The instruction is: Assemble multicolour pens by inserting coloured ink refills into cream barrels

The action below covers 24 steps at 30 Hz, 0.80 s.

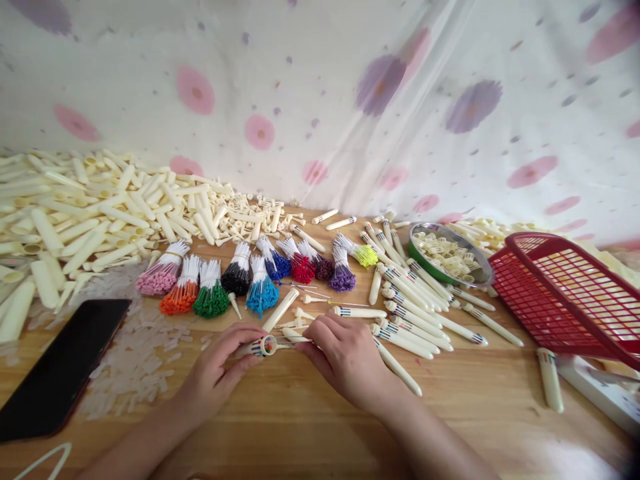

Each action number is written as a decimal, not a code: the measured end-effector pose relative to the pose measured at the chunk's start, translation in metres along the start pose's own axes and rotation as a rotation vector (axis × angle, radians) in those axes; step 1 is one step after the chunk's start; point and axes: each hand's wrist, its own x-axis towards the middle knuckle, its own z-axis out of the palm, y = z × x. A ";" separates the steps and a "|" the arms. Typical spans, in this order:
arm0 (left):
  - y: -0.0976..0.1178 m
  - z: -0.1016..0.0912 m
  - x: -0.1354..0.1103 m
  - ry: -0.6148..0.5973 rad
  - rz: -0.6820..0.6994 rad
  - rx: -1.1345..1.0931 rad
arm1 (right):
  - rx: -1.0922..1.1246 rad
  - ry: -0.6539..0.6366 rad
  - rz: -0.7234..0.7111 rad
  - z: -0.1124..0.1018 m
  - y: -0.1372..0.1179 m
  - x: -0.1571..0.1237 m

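In my left hand (227,353) is a cream multicolour pen barrel (263,346), its open end facing right and coloured pieces showing at its rim. My right hand (343,357) pinches a thin pale pen refill (290,342) whose far end reaches the barrel's opening; its colour is hard to make out. Just beyond my hands lie an empty cream tube (281,310) and several small cream cone-shaped parts (305,313). Bundles of refills stand in a row behind, among them pink (159,273), orange (180,297), green (210,297), light blue (261,293) and purple (343,275).
A large heap of cream tubes (100,207) fills the back left. Near it are a black phone (63,367) and scattered clear sleeves (135,360). On the right are several assembled-looking pens (410,313), a green-sided metal bowl (417,257) of small parts and a red basket (560,300).
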 end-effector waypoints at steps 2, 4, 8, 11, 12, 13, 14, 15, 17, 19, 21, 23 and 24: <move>0.000 0.000 0.000 0.004 0.002 0.000 | -0.003 -0.004 -0.007 0.001 -0.001 0.000; 0.000 0.001 0.000 0.011 0.004 0.001 | -0.007 -0.016 -0.011 0.001 -0.001 0.001; 0.000 0.002 0.000 0.023 0.001 0.003 | -0.012 -0.031 -0.012 0.001 0.000 0.001; -0.001 0.002 0.000 0.023 -0.012 -0.003 | -0.006 -0.045 -0.002 0.001 0.000 0.001; -0.001 0.002 0.000 0.023 -0.017 -0.004 | -0.004 -0.047 0.000 0.001 0.000 0.001; -0.001 0.002 0.000 0.020 -0.019 -0.005 | -0.003 -0.045 0.000 0.001 0.000 0.001; -0.001 0.002 0.000 0.019 -0.018 -0.004 | -0.001 -0.043 -0.002 0.000 0.000 0.002; -0.001 0.002 -0.001 0.017 -0.014 -0.003 | 0.001 -0.039 -0.002 0.000 0.000 0.002; -0.003 0.002 -0.001 0.020 0.002 0.000 | 0.009 -0.034 0.000 0.000 0.000 0.002; -0.004 0.003 -0.002 0.039 0.012 0.002 | 0.034 -0.044 0.013 0.001 0.000 0.002; -0.004 0.003 -0.002 0.070 0.019 0.012 | 0.081 -0.069 0.053 0.003 0.000 0.001; -0.004 0.004 -0.002 0.105 0.025 0.032 | 0.136 -0.101 0.104 0.007 -0.001 -0.001; -0.003 0.005 -0.001 0.123 0.027 0.045 | 0.160 -0.115 0.124 0.008 -0.002 -0.001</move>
